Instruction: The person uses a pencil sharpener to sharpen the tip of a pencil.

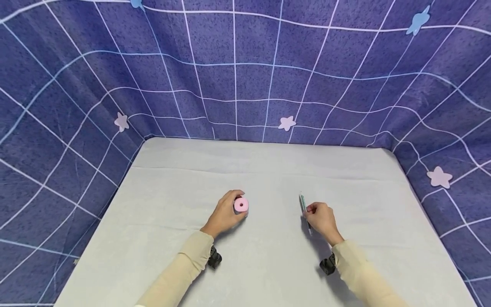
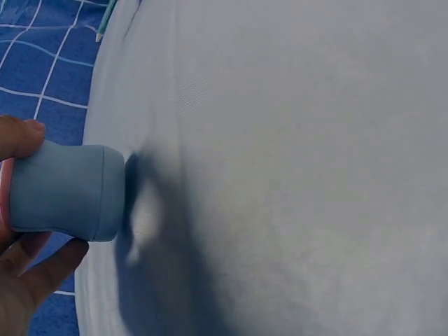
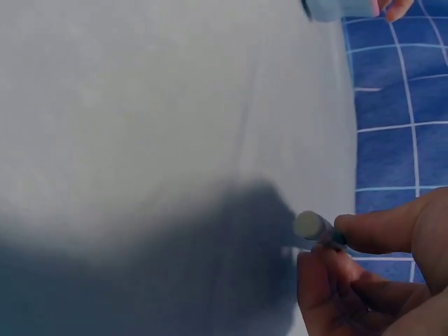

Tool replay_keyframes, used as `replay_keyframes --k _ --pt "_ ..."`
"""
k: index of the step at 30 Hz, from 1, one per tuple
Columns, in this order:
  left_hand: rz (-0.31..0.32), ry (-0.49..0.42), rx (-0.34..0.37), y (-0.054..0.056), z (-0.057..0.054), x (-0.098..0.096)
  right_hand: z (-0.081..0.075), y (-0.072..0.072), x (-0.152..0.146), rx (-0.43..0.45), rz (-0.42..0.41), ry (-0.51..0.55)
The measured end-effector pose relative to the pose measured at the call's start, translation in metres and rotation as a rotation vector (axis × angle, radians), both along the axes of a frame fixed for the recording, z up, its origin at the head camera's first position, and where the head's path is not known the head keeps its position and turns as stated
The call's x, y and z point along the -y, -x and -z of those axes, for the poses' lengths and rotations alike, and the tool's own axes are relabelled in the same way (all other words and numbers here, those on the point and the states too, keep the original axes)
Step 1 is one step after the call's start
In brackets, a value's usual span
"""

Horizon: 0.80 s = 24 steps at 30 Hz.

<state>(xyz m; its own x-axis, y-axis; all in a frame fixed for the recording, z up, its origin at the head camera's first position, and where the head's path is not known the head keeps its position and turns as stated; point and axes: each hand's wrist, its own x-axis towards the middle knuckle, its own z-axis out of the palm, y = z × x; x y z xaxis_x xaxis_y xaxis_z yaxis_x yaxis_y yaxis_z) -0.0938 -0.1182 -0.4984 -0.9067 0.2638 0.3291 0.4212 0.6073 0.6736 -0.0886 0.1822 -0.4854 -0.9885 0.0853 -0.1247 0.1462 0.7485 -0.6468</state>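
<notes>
My left hand [image 1: 226, 215] curls its fingers and thumb around a small round pencil sharpener [image 1: 241, 204] with a pink top and a hole in its middle. In the left wrist view the sharpener's waisted blue body [image 2: 66, 189] has its base right at the table surface. To the right, my right hand [image 1: 321, 219] pinches a slim green-and-white pencil [image 1: 303, 202] between thumb and fingers. The pencil slants across the head view, its upper end pointing away from me. Its round pale end [image 3: 308, 225] faces the right wrist camera.
A pale grey cloth covers the table [image 1: 268, 264]. Blue curtains [image 1: 253, 81] with a grid of lines and star shapes rise at the back and both sides. Each wrist carries a small black camera [image 1: 215, 258].
</notes>
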Motion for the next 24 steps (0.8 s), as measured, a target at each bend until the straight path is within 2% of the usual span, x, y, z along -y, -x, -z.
replay_keyframes --k 5,12,21,24 --pt "-0.004 -0.002 0.002 0.007 0.008 -0.001 0.012 0.005 -0.002 0.007 0.047 -0.017" --pt "-0.015 0.003 0.068 0.011 0.014 0.001 0.022 0.011 -0.003 0.008 0.065 -0.059" --pt "-0.017 0.006 0.062 0.01 0.013 0.0 0.022 0.012 -0.005 -0.025 0.058 -0.081" --pt "-0.003 0.018 0.081 0.011 0.013 -0.001 0.02 0.011 -0.006 -0.028 0.057 -0.09"
